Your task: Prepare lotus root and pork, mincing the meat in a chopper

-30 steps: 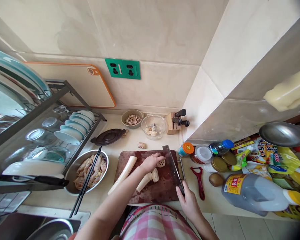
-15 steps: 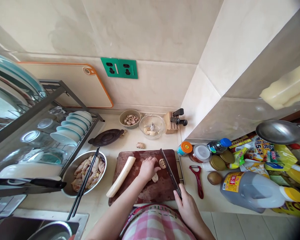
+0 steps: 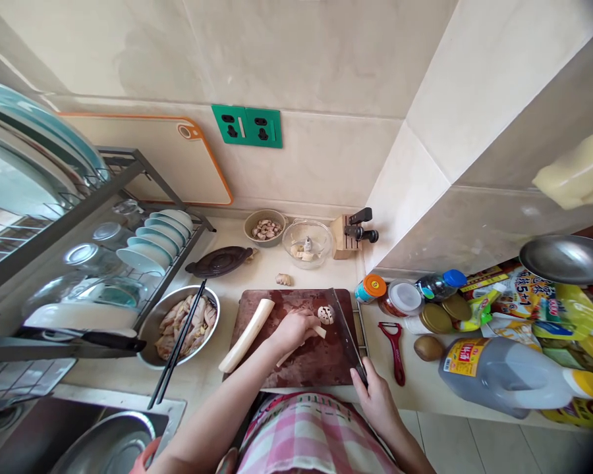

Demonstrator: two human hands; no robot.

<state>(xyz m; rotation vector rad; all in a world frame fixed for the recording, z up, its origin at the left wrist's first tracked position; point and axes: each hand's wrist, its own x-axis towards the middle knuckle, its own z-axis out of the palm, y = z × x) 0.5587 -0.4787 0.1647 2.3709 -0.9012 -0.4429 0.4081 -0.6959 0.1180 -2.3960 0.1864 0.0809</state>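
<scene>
Where the left hand (image 3: 297,329) hides it, lotus root (image 3: 319,332) seems gripped.

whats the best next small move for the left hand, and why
Probably slide the left hand, with the pale cut root piece at its fingers, rightward to the long dark-bladed steel knife: the right hand grips that knife, and bare reddish-brown board shows between piece and blade.

From my remote seat, I see a pale table (image 3: 257,276) carrying a brown cutting board (image 3: 321,363), a steel bowl (image 3: 149,339), a ginger piece (image 3: 284,280), a wooden knife block (image 3: 340,237), a red-handled peeler (image 3: 399,368) and a yellow-capped plastic jug (image 3: 508,372).
</scene>
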